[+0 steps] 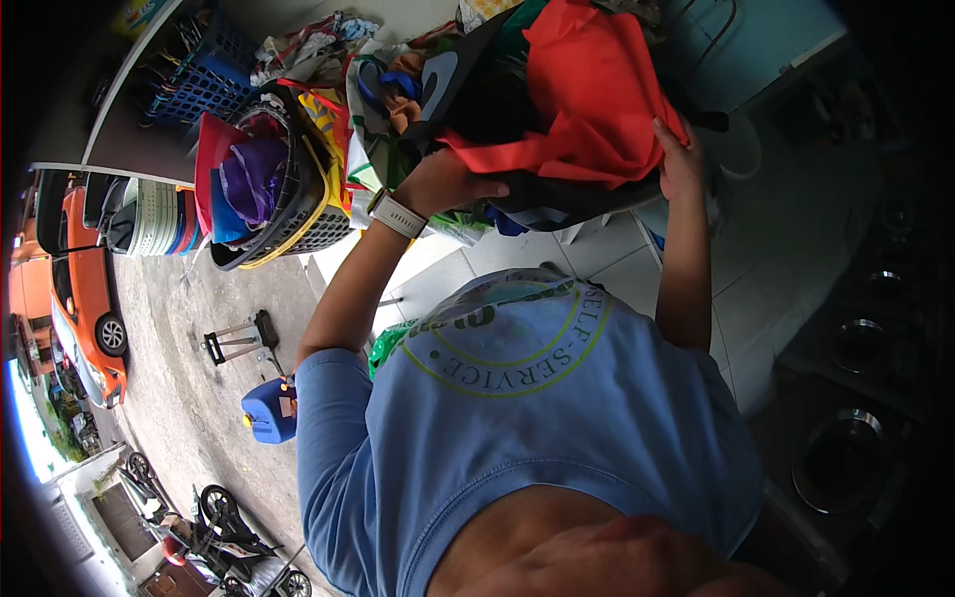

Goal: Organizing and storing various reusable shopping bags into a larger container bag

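Before me is a red fabric bag (597,89), creased and spread over a large black bag (489,119) with grey markings. My left hand (451,181), with a pale-strapped watch (398,214) on its wrist, grips the lower left edge where red and black fabric meet; its fingers are partly hidden. At the red bag's right edge, my right hand (680,160) pinches the cloth between thumb and fingers. Left of the black bag, a white and green bag (365,142) holds crumpled bags and cloths.
A dark laundry basket (321,231) with a purple cloth (254,179) stands at left, beside stacked white baskets (153,216). A blue perforated basket (209,74) sits above. On the concrete are a blue jerrycan (270,412) and a folding trolley (242,337). Round-doored machines (839,459) line the right.
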`<state>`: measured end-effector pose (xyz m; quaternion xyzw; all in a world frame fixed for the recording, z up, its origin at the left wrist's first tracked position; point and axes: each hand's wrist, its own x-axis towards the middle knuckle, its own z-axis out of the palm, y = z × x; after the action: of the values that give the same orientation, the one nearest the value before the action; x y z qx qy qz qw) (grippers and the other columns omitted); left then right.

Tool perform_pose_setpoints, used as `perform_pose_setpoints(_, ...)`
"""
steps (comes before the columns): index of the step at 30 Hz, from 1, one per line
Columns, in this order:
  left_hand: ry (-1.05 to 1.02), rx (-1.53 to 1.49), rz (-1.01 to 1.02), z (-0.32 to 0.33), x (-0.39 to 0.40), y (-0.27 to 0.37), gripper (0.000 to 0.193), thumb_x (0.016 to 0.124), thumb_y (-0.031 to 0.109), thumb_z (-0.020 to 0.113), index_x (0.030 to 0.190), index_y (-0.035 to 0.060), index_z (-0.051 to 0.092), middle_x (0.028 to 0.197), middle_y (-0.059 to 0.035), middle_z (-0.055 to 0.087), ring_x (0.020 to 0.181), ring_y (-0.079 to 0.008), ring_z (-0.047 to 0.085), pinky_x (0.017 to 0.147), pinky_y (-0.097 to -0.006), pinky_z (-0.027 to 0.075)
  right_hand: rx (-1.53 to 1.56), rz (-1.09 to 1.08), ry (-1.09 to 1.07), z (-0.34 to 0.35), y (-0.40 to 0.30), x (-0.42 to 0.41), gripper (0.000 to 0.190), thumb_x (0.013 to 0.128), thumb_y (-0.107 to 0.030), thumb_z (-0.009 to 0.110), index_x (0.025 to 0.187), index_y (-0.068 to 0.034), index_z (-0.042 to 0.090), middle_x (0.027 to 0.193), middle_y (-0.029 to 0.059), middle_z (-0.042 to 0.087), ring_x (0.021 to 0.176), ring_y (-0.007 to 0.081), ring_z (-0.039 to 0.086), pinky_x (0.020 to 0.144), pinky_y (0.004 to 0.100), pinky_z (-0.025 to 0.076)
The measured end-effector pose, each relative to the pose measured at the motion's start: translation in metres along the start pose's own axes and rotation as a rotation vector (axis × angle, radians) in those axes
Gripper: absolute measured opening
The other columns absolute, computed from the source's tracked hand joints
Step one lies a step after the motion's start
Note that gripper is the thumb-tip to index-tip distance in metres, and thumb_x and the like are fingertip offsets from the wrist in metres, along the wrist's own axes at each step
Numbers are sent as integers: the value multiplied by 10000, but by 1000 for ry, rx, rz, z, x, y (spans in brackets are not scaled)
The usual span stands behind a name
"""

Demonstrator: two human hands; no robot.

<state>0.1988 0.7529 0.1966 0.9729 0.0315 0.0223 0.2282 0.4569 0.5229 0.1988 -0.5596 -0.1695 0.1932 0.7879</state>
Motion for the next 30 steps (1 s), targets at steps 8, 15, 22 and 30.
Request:
perform_pose_setpoints(8, 790, -541, 177, -10, 56, 110, 470, 732, 237, 718, 1103, -9, 566, 1046, -154, 597, 919, -284, 591, 811, -338, 471, -57, -63, -317, 69, -20, -64, 389, 937, -355, 479, 1085, -7, 572, 1070, 49, 594, 979, 103, 526, 840, 218, 413)
perform_pose_setpoints(15, 457, -1137, -55, -95, 19, 3, 357, 773, 99, 678, 1108, 18, 586, 947, -51, 639, 865, -127, 604, 753, -272, 471, 52, -150, -167, 29, -72, -18, 461, 928, -376, 482, 1167, 16, 515, 1157, 106, 554, 1052, 169, 536, 886, 288, 433)
perform_pose_setpoints(22, 599, -1105, 44, -139, -4, -1, 244, 770, 128, 710, 977, 13, 655, 919, -71, 660, 818, -151, 623, 716, -269, 505, -186, -393, -121, 32, -109, 20, 489, 936, -379, 464, 1242, 2, 490, 1221, 102, 536, 1126, 174, 494, 943, 284, 383)
perform_pose_setpoints(30, 779, -1098, 7, -180, -34, -31, 213, 832, 108, 637, 1013, -5, 627, 977, -61, 642, 846, -135, 609, 762, -247, 488, 22, -297, -117, 6, -111, 73, 471, 969, -345, 382, 1272, 12, 426, 1274, 120, 487, 1152, 217, 488, 973, 349, 378)
